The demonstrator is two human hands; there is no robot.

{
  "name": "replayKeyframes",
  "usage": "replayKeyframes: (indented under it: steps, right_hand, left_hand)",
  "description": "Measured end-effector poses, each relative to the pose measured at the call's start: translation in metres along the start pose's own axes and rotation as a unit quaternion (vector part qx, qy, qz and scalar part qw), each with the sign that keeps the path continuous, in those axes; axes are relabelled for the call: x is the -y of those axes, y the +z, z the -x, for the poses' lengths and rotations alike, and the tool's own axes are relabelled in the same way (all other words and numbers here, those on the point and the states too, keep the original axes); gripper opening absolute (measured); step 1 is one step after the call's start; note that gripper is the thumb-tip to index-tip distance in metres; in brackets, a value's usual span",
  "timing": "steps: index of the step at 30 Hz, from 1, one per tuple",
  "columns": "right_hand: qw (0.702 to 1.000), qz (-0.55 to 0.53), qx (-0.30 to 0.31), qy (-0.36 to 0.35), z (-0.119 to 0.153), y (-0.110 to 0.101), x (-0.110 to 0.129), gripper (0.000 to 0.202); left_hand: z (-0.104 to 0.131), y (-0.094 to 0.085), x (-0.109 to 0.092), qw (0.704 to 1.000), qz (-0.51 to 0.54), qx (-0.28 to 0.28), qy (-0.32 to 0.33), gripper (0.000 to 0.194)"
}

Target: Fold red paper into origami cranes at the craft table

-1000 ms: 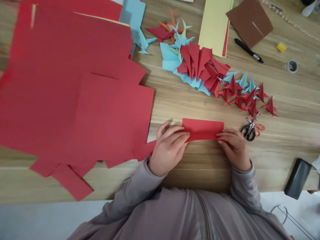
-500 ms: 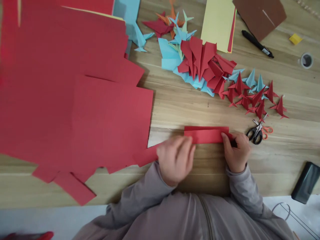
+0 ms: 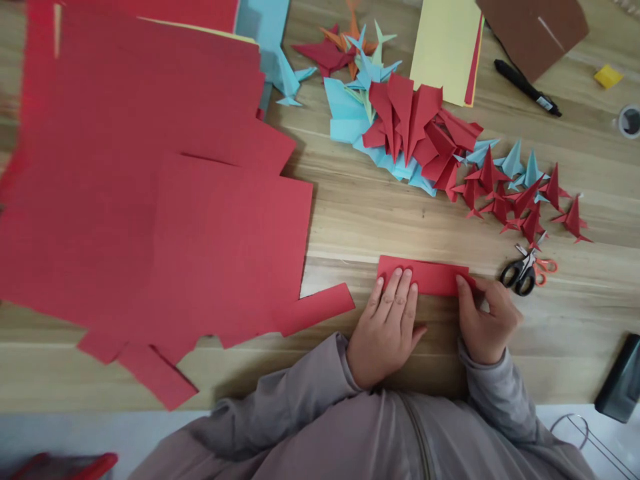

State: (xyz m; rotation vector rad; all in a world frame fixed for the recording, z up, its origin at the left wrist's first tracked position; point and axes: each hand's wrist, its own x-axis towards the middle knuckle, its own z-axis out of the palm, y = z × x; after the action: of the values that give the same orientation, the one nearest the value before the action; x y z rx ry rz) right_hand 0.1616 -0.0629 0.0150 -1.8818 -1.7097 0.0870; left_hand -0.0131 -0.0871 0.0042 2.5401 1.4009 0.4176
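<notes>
A folded strip of red paper (image 3: 440, 277) lies on the wooden table in front of me. My left hand (image 3: 387, 320) rests flat on the strip's left part, fingers stretched out and slightly apart, thumb out to the side. At the strip's right end, my right hand (image 3: 487, 317) pinches the corner between thumb and curled fingers. Just beyond that hand lie black-handled scissors (image 3: 520, 273) and an orange-handled pair (image 3: 545, 267). Left of my left hand, another red paper strip (image 3: 323, 308) sticks out from under large red sheets (image 3: 230, 233).
Folded red paper pieces (image 3: 405, 120) and small red and blue paper figures (image 3: 530, 193) spread across the table's far side. Behind them are yellow paper (image 3: 443, 50), a black pen (image 3: 527, 88) and brown paper (image 3: 537, 33). A black device (image 3: 620, 379) sits at the right edge.
My left hand, blurred and raised with bent fingers before, has come down flat on the folded strip. My right hand keeps its pinch at the right end. The view has shifted slightly.
</notes>
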Motion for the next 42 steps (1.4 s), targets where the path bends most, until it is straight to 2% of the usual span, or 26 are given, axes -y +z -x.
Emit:
replayKeyframes:
  steps: [4,10,18,31,42]
  right_hand:
    - [0.999,0.032,0.001,-0.007,0.0034,-0.0004,-0.0027,0.012]
    - [0.998,0.049,0.04,0.024,0.0053,-0.0001,-0.0023,0.016]
    - [0.996,0.074,0.048,0.024,0.0103,0.0012,-0.004,0.014]
    - [0.995,0.091,0.042,0.026,0.0089,0.0036,-0.0031,0.016]
    - [0.994,0.088,0.05,0.028,0.0079,0.0019,-0.0025,0.017]
  left_hand:
    - [-0.0005,-0.0012,0.0,1.0,0.007,0.016,-0.005,0.065]
    - [-0.0011,-0.0034,0.0006,0.999,-0.003,0.039,-0.012,0.065]
    - [-0.0006,-0.0038,0.0003,0.999,-0.004,0.05,-0.018,0.065]
    - [-0.0033,-0.0048,0.0028,0.999,-0.001,0.041,-0.013,0.067]
    - [-0.0013,-0.005,-0.0014,0.999,0.009,0.025,-0.039,0.065]
